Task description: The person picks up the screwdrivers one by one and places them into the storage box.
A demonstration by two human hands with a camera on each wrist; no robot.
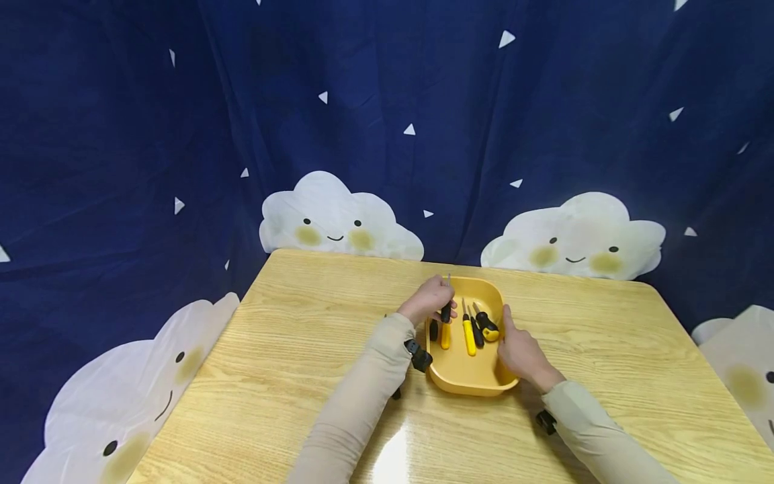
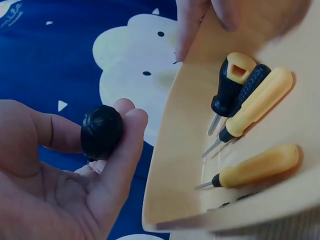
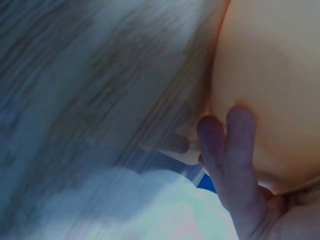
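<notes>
My left hand (image 1: 433,299) holds a black-handled screwdriver (image 1: 446,313) over the far left part of an orange plastic bin (image 1: 465,384), its metal shaft pointing away. In the left wrist view the black handle (image 2: 102,132) is seen end-on between thumb and fingers. At the bin's right wall, my right hand (image 1: 525,353) grips the rim; in the right wrist view two fingertips (image 3: 240,117) press the outer wall. Inside the bin lie a yellow screwdriver (image 1: 469,337), a slim black one (image 1: 477,335), a stubby black-and-yellow one (image 1: 487,327) and another yellow one (image 2: 260,166).
The bin stands on a light wooden table (image 1: 302,316). A dark object (image 1: 396,394) shows on the table beside the left forearm, mostly hidden by it. Behind the table hangs a navy curtain (image 1: 375,121) with white clouds.
</notes>
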